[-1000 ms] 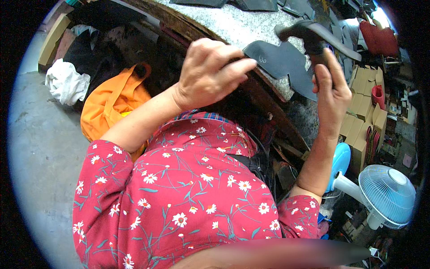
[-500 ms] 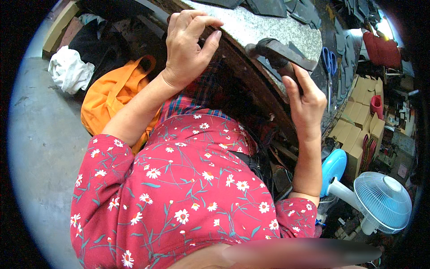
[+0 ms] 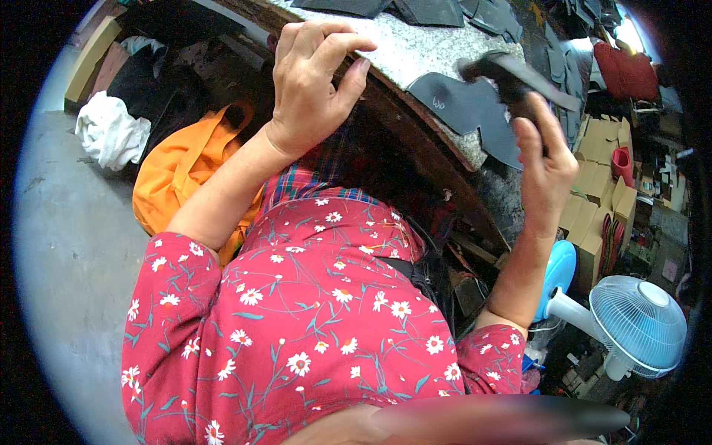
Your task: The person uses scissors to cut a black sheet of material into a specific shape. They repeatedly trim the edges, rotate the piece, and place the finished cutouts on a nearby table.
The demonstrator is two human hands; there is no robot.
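Dark tool [image 3: 512, 74] gripped in right hand [image 3: 545, 159], left hand [image 3: 311, 81] on stone slab [image 3: 415, 48]

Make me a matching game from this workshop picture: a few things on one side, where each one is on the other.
Things:
1. hammer
2. orange bag
3. fan
4. dark cut piece

Places:
A. on the floor, lower right
B. flat on the stone slab
C. in the right hand
D. on the floor, beside the left arm

Pairs: 1-C, 2-D, 3-A, 4-B
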